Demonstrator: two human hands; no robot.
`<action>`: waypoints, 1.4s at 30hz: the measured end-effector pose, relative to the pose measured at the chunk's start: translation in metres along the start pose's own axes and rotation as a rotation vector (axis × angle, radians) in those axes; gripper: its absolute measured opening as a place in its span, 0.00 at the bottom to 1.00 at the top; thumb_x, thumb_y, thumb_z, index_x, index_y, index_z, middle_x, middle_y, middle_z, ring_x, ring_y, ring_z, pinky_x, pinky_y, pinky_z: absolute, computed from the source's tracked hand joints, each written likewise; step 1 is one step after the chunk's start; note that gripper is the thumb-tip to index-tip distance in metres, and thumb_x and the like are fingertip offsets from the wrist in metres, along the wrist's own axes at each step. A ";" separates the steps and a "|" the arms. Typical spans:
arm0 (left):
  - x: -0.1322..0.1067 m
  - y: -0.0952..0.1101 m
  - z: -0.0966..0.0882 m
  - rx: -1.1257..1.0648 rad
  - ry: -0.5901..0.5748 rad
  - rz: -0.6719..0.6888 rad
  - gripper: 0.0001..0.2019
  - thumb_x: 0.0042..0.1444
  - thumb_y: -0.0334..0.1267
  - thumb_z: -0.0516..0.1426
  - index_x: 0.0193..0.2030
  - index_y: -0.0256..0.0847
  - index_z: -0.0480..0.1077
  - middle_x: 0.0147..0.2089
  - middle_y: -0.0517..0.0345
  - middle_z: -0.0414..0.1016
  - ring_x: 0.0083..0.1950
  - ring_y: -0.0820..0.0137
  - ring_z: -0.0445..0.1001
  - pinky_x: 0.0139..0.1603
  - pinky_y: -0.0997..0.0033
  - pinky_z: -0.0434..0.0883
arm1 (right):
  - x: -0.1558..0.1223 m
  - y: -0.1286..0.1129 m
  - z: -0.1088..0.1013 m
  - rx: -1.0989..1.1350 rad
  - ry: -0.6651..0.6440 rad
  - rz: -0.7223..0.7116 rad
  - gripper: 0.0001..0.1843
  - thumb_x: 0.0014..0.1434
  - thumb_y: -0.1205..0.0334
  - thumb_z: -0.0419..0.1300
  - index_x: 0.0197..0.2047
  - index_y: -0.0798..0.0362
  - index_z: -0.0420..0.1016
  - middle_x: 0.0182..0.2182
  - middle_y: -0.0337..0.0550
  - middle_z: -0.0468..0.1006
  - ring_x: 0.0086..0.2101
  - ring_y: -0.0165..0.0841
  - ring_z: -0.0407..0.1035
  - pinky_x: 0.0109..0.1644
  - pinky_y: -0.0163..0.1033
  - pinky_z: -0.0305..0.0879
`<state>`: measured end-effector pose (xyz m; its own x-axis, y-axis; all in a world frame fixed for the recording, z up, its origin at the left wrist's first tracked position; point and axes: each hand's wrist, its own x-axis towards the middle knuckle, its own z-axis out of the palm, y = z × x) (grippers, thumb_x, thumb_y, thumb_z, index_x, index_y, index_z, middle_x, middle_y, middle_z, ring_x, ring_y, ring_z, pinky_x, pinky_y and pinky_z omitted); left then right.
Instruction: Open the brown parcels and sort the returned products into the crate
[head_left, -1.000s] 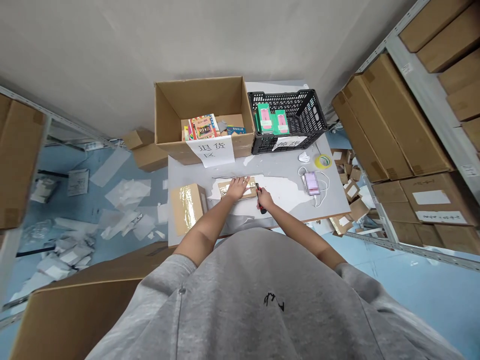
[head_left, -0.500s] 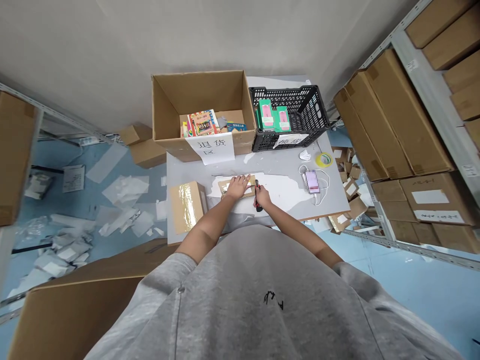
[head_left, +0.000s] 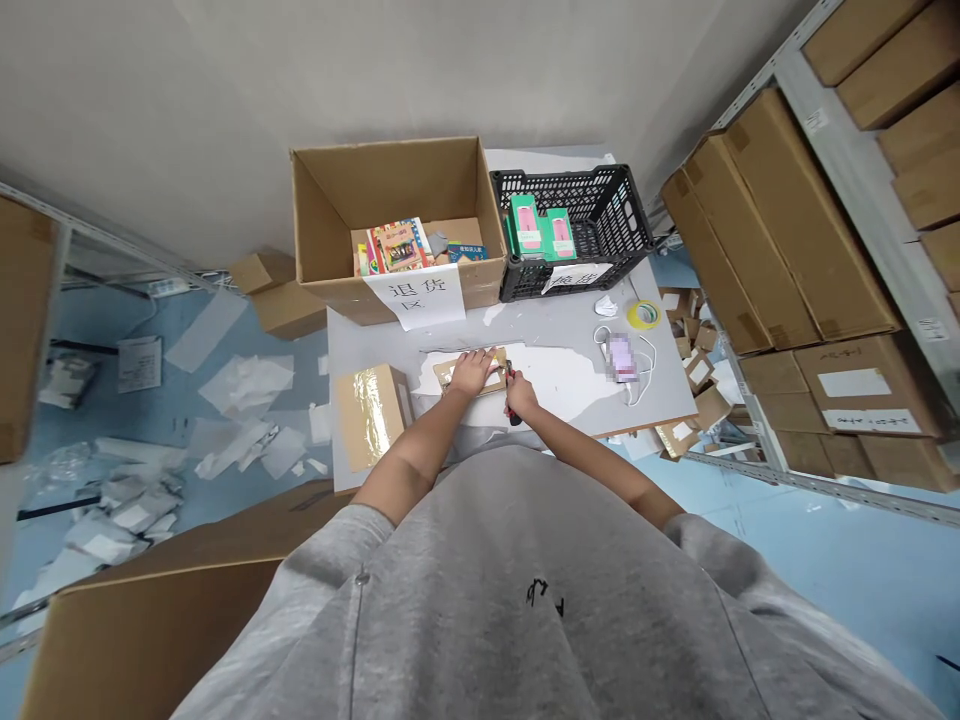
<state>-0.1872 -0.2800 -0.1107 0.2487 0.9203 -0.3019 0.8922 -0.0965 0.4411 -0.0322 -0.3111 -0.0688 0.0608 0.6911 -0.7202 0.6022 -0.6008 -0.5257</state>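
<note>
Pale blue floor strewn with scrap paper spreads to the left of the grey worktable [head_left: 562,325], and metal shelving [head_left: 847,180] stacked with cartons rises to its right. Your left hand [head_left: 472,373] lies on the small cardboard box [head_left: 448,376], near the table's edge closest to you, fingers extended and pressing flat on top rather than wrapped around it. Your right hand [head_left: 523,393] sits just beside the box's right end, fingers closed around a red-and-black utility knife [head_left: 512,412] held nearly upright. You can't tell from this view whether the blade touches the box. A white sheet [head_left: 551,385] lies under the box and runs toward the middle of the table. Just left of your left hand, a clear-taped carton [head_left: 371,415] lies on the table. At the table's far end stands an open cardboard carton [head_left: 390,190] holding books [head_left: 397,248], beside a black plastic crate [head_left: 637,215] holding green boxes [head_left: 527,225]. Toward the table's right side lie a blurred phone [head_left: 622,357] on a white cable [head_left: 637,385] and a roll of yellow tape [head_left: 643,315].
</note>
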 end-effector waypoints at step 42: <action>0.008 -0.016 0.015 0.192 0.188 0.211 0.29 0.75 0.50 0.49 0.77 0.41 0.61 0.64 0.37 0.72 0.65 0.50 0.69 0.66 0.51 0.62 | -0.002 0.021 -0.009 0.186 0.023 -0.055 0.15 0.78 0.50 0.45 0.55 0.49 0.65 0.21 0.33 0.70 0.17 0.35 0.70 0.21 0.36 0.68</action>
<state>-0.1941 -0.2763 -0.1331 0.3778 0.9244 -0.0520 0.8874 -0.3455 0.3051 -0.0128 -0.3216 -0.0747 0.0514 0.7329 -0.6784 0.4476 -0.6242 -0.6403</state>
